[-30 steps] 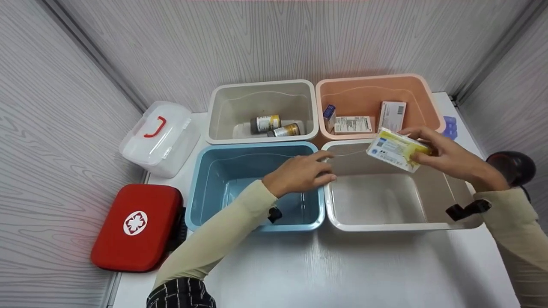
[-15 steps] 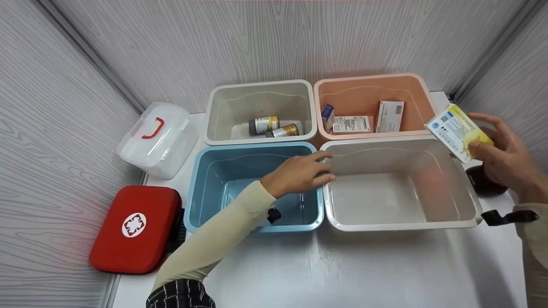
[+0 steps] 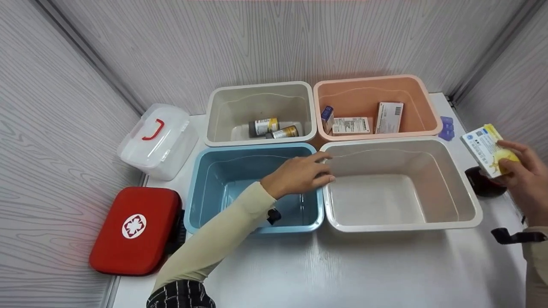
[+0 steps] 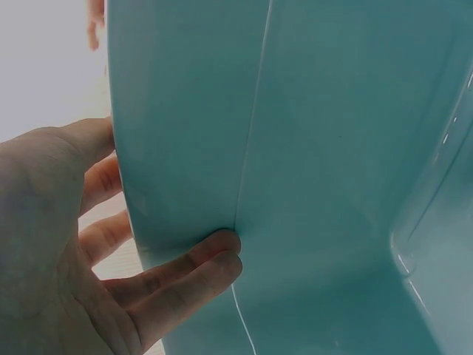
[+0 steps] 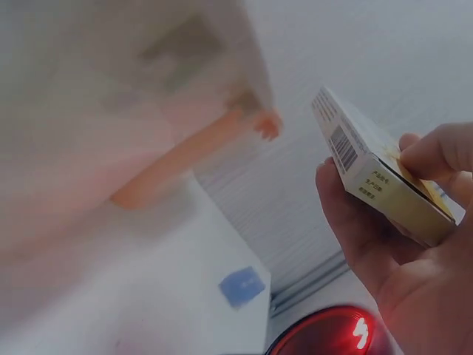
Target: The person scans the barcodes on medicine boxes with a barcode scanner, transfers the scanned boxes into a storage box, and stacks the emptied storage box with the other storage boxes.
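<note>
My right hand (image 3: 524, 175), at the far right of the head view, pinches a flat white-and-yellow medicine box (image 3: 490, 150) between thumb and fingers. The right wrist view shows the barcode and printed end of this medicine box (image 5: 373, 174), held tilted. My left hand (image 3: 297, 174) rests at the right rim of the blue bin (image 3: 199, 171), loosely bent. In the left wrist view, two fingertips (image 4: 222, 255) touch the bin's inner wall while other fingers lie beyond the rim. Beside it stands a white bin (image 3: 372, 196).
Behind stand a grey bin (image 3: 218, 111) with two bottles (image 3: 264, 127) and an orange bin (image 3: 421, 102) with several boxes (image 3: 351, 125). Left are a clear case (image 3: 156, 141) and a red first-aid case (image 3: 135, 231). A purple item (image 3: 446, 128) and dark round object (image 3: 483, 184) lie right.
My right hand has carried the medicine box rightward from above the white bin to beyond its right rim, then slightly lower. The left hand stays at the blue bin's rim.
</note>
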Demonstrator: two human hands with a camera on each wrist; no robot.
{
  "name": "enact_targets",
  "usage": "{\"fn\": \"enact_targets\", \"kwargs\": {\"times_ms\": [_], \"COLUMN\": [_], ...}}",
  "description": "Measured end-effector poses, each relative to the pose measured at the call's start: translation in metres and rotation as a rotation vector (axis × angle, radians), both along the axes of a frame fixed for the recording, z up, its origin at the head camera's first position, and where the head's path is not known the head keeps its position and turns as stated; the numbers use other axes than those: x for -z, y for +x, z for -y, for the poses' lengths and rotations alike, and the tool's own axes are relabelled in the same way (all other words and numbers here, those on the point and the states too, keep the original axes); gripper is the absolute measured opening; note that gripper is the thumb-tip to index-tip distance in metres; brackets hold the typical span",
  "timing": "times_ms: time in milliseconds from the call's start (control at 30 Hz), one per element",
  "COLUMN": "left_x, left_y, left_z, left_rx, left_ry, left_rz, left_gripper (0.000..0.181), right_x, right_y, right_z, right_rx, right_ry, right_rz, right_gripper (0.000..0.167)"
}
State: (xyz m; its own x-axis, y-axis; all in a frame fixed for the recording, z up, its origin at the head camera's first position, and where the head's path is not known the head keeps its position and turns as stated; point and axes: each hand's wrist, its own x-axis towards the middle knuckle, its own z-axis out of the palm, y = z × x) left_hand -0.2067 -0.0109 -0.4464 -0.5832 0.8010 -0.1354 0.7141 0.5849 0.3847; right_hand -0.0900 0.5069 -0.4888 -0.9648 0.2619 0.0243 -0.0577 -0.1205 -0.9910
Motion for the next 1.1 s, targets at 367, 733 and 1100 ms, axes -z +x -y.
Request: {"fn": "enact_targets", "kwargs": {"times_ms": [367, 733, 1100], "left_x": [0.000, 0.001, 0.000], "left_y": [0.000, 0.000, 0.000], "left_z": [0.000, 0.000, 0.000], "left_rx": [0.009, -0.002, 0.001], "left_ry": [0.011, 0.003, 0.012], "left_rz": [0.007, 0.010, 0.000], "left_gripper": [0.044, 0.045, 0.044], "right_x": [0.043, 0.064, 0.056], "right_y": [0.016, 0.029, 0.025], "right_z": [-0.012, -0.004, 0.002], "right_rx": [0.052, 0.005, -0.005], "right_ry": [-0.151, -0.458, -0.422], "right_rz": [0.057, 0.032, -0.004], "right_gripper": [0.046, 0.041, 0.041]}}
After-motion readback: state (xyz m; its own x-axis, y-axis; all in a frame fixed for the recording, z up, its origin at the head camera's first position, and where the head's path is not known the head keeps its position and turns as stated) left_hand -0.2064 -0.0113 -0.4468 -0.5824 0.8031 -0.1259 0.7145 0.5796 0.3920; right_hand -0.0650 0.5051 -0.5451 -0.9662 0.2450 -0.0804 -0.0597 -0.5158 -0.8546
